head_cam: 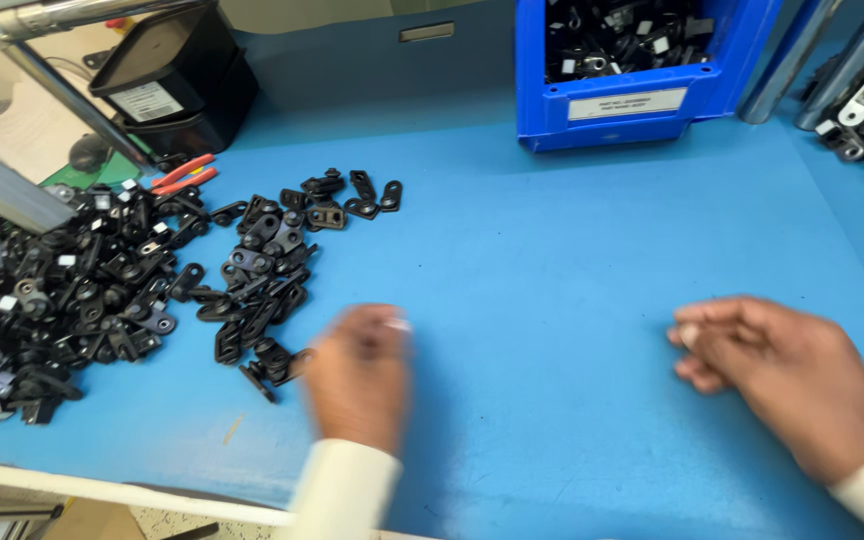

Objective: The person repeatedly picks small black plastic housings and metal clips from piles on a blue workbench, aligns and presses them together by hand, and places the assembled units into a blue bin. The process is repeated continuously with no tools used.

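Nearest us, our left hand (pixel 357 375), blurred, grip unreadable, hovers just right of the black bracket pile (pixel 102 290) on the blue worktop (pixel 552 260); right hand (pixel 787 385) loosely curled, seemingly empty; we judge picking underway, next needing one bracket pinched.

The left hand (pixel 357 375) is smeared with motion blur, so its fingers and whatever they touch cannot be made out. The heap of small black plastic clips (pixel 47 300) runs off the left edge. The blue plastic bin (pixel 642 105) is cropped at the top.
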The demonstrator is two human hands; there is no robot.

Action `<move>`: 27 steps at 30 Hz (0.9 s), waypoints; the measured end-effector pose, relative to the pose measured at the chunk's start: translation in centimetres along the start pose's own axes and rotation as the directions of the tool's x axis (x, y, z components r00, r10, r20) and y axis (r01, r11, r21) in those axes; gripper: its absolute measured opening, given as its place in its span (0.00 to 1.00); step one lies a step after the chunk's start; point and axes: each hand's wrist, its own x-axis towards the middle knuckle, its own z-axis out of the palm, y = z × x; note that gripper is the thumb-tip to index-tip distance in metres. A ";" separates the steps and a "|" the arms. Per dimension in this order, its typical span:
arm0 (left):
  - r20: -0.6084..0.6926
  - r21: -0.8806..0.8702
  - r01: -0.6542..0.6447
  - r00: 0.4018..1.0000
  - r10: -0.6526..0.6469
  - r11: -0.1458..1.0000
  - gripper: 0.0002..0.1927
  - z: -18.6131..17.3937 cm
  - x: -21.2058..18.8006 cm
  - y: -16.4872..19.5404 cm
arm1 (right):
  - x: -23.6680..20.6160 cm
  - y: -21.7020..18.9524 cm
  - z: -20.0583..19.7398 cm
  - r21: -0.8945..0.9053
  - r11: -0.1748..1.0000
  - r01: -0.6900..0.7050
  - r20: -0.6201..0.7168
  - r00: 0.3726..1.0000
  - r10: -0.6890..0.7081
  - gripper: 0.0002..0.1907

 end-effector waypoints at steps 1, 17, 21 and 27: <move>-0.137 0.057 -0.118 0.983 0.125 0.991 0.06 -1.1 1.9 -1.1 | -0.8 1.0 -0.3 -0.007 1.000 0.008 0.002 1.000 -0.008 0.14; -0.015 0.676 0.169 0.976 -0.217 0.717 0.22 -3.0 10.3 -3.4 | -4.5 -0.3 -0.7 -0.101 0.961 -0.259 0.001 0.965 0.261 0.13; -0.033 0.627 0.126 0.990 -0.136 0.768 0.12 -3.3 9.2 -2.6 | -4.1 4.3 -2.6 -0.056 0.983 -0.172 -0.019 0.985 0.171 0.14; 0.070 0.261 -0.358 0.933 0.352 0.897 0.09 -1.3 5.0 0.5 | 2.3 9.7 -11.7 -0.449 0.854 0.263 -0.262 0.875 -0.407 0.16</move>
